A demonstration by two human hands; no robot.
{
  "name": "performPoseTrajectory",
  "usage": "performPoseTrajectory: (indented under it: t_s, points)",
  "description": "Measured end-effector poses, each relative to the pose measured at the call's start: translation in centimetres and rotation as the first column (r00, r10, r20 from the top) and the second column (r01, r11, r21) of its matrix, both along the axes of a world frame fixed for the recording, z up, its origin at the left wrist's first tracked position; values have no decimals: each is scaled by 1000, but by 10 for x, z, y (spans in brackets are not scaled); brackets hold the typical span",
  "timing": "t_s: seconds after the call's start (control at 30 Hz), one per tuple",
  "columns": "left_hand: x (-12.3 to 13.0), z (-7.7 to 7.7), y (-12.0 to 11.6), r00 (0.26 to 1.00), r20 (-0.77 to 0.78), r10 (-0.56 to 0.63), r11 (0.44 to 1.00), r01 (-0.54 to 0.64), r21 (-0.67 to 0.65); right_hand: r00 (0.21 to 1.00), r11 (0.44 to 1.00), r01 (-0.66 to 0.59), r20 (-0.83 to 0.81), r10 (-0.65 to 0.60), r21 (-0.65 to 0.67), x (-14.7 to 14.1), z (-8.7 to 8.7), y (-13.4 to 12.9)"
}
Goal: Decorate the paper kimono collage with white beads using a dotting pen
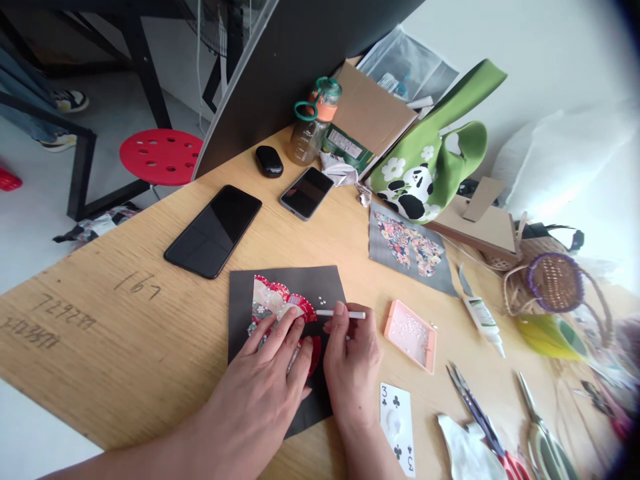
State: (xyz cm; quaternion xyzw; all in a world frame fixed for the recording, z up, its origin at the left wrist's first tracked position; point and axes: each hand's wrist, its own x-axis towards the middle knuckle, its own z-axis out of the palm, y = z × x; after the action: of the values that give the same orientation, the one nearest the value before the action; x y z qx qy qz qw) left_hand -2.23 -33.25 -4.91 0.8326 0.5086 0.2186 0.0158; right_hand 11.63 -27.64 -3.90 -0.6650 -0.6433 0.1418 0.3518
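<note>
Spread flat, my left hand presses on a red and patterned fabric cutout with scalloped, beaded edges. Under the cutout lies a dark grey sheet on the table. My right hand pinches a thin white stick, its tip touching or close to the cutout's red right edge. A few small white beads rest on the sheet just above the stick. Right of my right hand sits a pink tray of tiny clear beads. Part of the cutout is hidden beneath my left fingers.
Two phones, a black case and a bottle stand toward the back. At right are a glue bottle, scissors, a playing card and a basket. A green panda bag leans behind.
</note>
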Motion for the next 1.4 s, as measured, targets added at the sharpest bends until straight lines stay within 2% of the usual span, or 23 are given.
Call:
performPoseTrajectory:
  t_s: [1.4]
  points:
    - [0, 1, 0, 1000, -13, 3, 1000, -3, -5, 1000, 1000, -9, -19, 9, -9, 0, -1, 0]
